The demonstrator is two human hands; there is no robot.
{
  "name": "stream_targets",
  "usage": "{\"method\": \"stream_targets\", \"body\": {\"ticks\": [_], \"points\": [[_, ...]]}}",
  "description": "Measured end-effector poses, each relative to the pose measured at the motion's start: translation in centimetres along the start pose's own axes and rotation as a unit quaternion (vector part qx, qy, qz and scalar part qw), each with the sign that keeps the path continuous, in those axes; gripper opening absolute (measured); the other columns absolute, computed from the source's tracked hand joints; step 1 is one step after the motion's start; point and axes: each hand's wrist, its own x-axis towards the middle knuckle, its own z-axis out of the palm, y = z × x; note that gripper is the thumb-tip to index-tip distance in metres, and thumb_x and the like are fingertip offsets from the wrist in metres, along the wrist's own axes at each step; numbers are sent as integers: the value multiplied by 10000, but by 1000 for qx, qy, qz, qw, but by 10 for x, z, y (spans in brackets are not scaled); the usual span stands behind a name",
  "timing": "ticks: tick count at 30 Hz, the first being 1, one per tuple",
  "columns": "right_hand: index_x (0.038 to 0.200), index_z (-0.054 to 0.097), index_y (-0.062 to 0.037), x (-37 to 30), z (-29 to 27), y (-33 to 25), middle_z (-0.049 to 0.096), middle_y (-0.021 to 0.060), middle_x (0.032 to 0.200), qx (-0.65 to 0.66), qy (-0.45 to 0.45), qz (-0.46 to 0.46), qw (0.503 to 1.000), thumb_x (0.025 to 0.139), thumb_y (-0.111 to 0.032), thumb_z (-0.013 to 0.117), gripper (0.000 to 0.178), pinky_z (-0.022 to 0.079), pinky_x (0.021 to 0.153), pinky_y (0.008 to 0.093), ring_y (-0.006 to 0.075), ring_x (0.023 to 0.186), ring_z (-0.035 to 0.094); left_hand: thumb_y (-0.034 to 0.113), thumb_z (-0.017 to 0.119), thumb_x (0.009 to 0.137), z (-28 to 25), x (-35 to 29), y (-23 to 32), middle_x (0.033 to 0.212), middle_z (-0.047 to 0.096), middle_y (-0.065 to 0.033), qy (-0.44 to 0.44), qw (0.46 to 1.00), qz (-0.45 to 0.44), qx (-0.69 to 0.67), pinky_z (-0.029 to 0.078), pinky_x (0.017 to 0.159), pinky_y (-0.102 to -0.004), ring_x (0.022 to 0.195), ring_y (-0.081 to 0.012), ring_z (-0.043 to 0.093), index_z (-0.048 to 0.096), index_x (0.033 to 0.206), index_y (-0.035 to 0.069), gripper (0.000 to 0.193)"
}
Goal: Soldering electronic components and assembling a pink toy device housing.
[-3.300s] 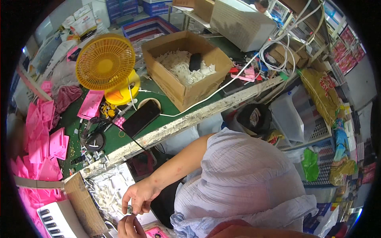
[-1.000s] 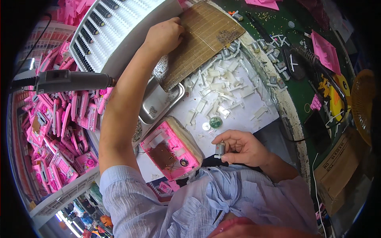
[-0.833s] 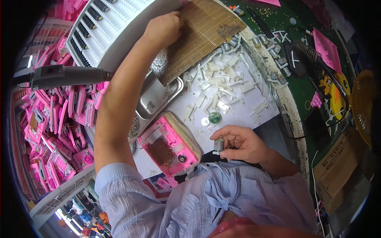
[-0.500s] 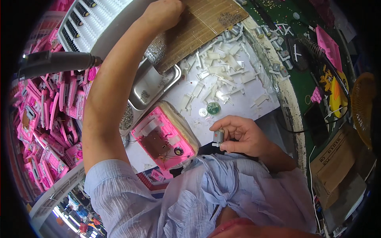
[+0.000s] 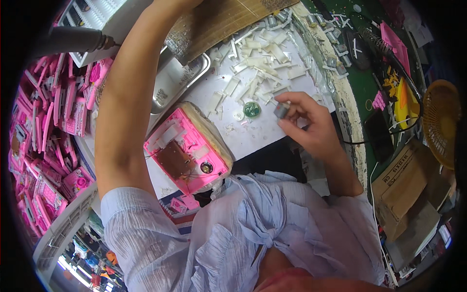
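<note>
1. Grey motor [image 5: 280, 111]: pinched at the fingertips of the right hand [image 5: 309, 121].
2. Left hand [image 5: 184, 3]: cut off by the top edge, near cardboard [image 5: 221, 24]; its grip cannot be told.
3. Left of the right hand: green disc [image 5: 251, 109], pink case [image 5: 190, 146]; ahead, leftward: white parts [image 5: 262, 63].

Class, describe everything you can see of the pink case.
The pink case is an open, roughly rectangular shell, plastic by its look, lying aslant with its hollow side toward the camera. Inside are a brown panel, a whitish piece, thin wires and, near its right corner, a black disc with a paler centre. A cream block runs along its upper right side, seemingly touching; a steel tray lies beyond it.
</note>
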Motion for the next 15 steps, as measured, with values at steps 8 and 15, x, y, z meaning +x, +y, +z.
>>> {"method": "stream_targets", "body": {"ticks": [8, 15], "points": [[1220, 678, -29, 34, 15, 6, 676, 136, 853, -281, -65, -94, 953, 860, -33, 664, 360, 520, 688, 358, 264, 734, 658, 67, 684, 933, -59, -114, 66, 932, 670, -30, -66, 881, -59, -464, 538, 691, -286, 801, -119, 660, 694, 996, -1, 93], [1166, 682, -29, 48, 31, 10, 707, 195, 926, -402, -112, -144, 897, 817, -41, 633, 352, 537, 771, 480, 410, 862, 674, -14, 738, 890, -102, -253, 115, 932, 697, -14, -103, 699, -294, -644, 482, 652, -201, 811, -45, 612, 716, 983, -6, 95]]}}
